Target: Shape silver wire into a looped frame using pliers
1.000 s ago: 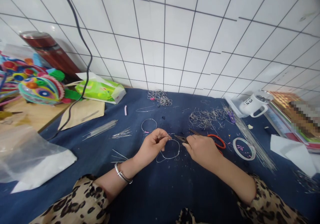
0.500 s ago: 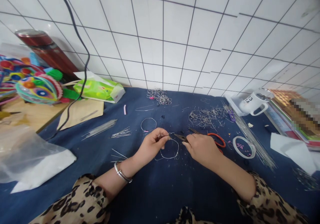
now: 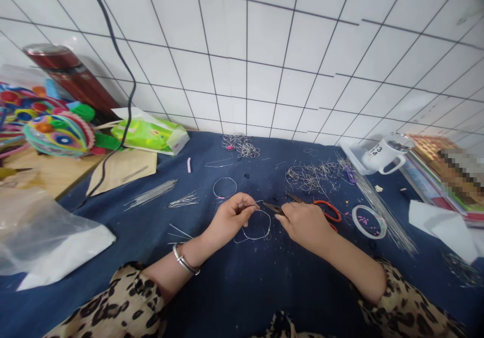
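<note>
A thin wire ring (image 3: pixel 269 222) hangs from my left hand (image 3: pixel 233 216), whose thumb and fingers pinch it at its upper edge. Loose wire ends curl out near the ring's lower side. My right hand (image 3: pixel 305 223) is closed around pliers (image 3: pixel 273 208); their jaws point left toward the pinched spot, close to a wire end. Whether the jaws touch the wire I cannot tell. The handles are mostly hidden in my palm. Just behind my right hand lie orange-handled scissors (image 3: pixel 328 206). Beyond my left hand a second wire ring (image 3: pixel 214 187) with a pink piece rests on the cloth.
Tangled wire (image 3: pixel 313 177) lies behind my right hand, and a smaller tangle (image 3: pixel 245 146) near the wall. Straight wires (image 3: pixel 151 194) lie on the left. A round dish (image 3: pixel 353 221) holds pink bits at the right. A white mug (image 3: pixel 381 156) and a green packet (image 3: pixel 151 134) stand farther back.
Almost nothing differs. The pliers and my right hand have shifted very slightly left; my left hand keeps its pinch on the wire ring.
</note>
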`<move>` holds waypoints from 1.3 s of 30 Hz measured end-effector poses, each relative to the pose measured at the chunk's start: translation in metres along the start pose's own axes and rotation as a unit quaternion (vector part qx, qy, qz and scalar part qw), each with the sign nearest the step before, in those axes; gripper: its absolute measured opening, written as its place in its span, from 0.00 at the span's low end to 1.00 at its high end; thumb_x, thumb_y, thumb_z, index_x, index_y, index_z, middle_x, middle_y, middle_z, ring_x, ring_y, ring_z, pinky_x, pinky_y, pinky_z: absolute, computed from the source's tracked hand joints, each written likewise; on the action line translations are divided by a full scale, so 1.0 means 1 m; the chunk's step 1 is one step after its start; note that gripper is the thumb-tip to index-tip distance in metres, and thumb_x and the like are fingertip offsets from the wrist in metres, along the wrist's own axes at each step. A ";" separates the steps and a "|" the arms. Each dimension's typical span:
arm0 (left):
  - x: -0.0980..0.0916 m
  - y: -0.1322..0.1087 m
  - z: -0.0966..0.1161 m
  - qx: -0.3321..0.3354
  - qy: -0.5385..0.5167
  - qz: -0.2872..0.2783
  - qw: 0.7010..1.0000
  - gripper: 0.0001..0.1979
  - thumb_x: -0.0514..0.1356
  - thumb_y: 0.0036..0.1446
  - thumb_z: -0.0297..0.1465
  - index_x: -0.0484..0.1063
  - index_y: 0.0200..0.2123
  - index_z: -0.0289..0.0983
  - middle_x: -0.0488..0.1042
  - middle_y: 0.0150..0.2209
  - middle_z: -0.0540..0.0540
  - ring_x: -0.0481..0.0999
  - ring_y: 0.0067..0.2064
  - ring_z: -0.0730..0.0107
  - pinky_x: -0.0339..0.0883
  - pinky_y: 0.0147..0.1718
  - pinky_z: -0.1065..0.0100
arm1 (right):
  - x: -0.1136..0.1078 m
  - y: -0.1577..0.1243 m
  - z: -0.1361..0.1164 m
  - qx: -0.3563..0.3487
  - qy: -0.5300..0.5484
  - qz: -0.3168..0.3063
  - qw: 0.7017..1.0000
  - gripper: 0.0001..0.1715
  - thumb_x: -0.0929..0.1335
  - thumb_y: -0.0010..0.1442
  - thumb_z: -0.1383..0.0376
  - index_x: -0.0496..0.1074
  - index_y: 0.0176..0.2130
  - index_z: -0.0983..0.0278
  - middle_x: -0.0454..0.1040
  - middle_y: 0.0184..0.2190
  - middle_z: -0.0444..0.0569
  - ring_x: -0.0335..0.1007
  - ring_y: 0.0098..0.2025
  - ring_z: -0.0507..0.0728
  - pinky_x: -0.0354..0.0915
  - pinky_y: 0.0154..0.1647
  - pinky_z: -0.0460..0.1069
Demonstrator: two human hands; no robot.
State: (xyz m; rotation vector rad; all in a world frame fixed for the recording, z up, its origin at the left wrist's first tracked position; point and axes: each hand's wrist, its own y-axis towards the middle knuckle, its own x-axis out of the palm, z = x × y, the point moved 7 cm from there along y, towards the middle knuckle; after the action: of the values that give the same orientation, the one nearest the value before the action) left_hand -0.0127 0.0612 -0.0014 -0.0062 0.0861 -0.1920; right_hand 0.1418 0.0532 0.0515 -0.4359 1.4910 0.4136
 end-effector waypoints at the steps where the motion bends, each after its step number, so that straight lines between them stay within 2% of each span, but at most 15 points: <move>1: 0.000 0.000 0.000 -0.001 -0.004 -0.001 1.000 0.05 0.56 0.54 0.31 0.66 0.34 0.36 0.71 0.29 0.50 0.62 0.20 0.82 0.58 0.20 0.76 | 0.000 0.000 0.000 0.000 0.002 -0.004 1.000 0.16 0.57 0.62 0.57 0.66 0.32 0.64 0.72 0.28 0.48 0.68 0.30 0.55 0.53 0.26 0.47; 13: 0.000 0.000 0.001 0.004 0.007 0.007 1.000 0.05 0.56 0.54 0.32 0.65 0.33 0.35 0.67 0.25 0.53 0.60 0.20 0.82 0.56 0.19 0.77 | 0.002 -0.001 -0.001 -0.006 0.014 -0.016 1.000 0.16 0.57 0.62 0.56 0.65 0.32 0.63 0.72 0.28 0.47 0.69 0.30 0.55 0.51 0.27 0.47; 17: -0.002 0.000 0.001 0.004 0.001 0.012 1.000 0.04 0.56 0.54 0.31 0.65 0.33 0.35 0.66 0.23 0.54 0.59 0.19 0.82 0.54 0.19 0.77 | 0.000 -0.002 -0.001 -0.017 0.013 0.006 1.000 0.15 0.57 0.62 0.57 0.65 0.31 0.63 0.71 0.28 0.46 0.67 0.30 0.55 0.51 0.28 0.48; 21: -0.003 0.000 -0.001 0.007 -0.002 0.021 1.000 0.04 0.56 0.55 0.30 0.65 0.33 0.36 0.68 0.25 0.52 0.59 0.19 0.82 0.54 0.19 0.77 | -0.006 -0.002 -0.002 -0.032 0.013 0.038 0.999 0.14 0.58 0.62 0.59 0.65 0.31 0.64 0.70 0.28 0.47 0.65 0.32 0.55 0.51 0.32 0.48; 27: -0.002 0.000 -0.003 0.006 0.015 0.020 1.000 0.04 0.56 0.55 0.30 0.66 0.33 0.35 0.68 0.24 0.52 0.60 0.19 0.82 0.54 0.19 0.77 | -0.009 -0.003 -0.012 -0.075 -0.015 0.075 0.994 0.11 0.60 0.60 0.60 0.66 0.31 0.64 0.68 0.27 0.48 0.60 0.32 0.56 0.49 0.34 0.50; 32: -0.001 -0.001 -0.001 0.005 0.030 0.023 0.999 0.04 0.56 0.54 0.30 0.66 0.33 0.35 0.67 0.22 0.53 0.61 0.19 0.81 0.55 0.19 0.77 | -0.009 -0.004 -0.013 -0.068 -0.052 0.100 0.991 0.10 0.60 0.60 0.63 0.66 0.31 0.65 0.66 0.27 0.50 0.58 0.33 0.57 0.47 0.33 0.51; 39: -0.001 -0.001 -0.004 -0.001 0.056 0.028 0.998 0.05 0.55 0.54 0.31 0.66 0.33 0.36 0.68 0.23 0.53 0.63 0.20 0.81 0.57 0.20 0.76 | -0.007 -0.004 -0.020 -0.068 -0.097 0.105 0.987 0.06 0.61 0.58 0.68 0.66 0.31 0.66 0.65 0.26 0.50 0.56 0.32 0.57 0.46 0.33 0.52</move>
State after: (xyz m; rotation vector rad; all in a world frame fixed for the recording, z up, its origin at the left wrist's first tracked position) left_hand -0.0140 0.0608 -0.0053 0.0055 0.1981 -0.1358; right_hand 0.1265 0.0397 0.0580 -0.3360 1.3267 0.7074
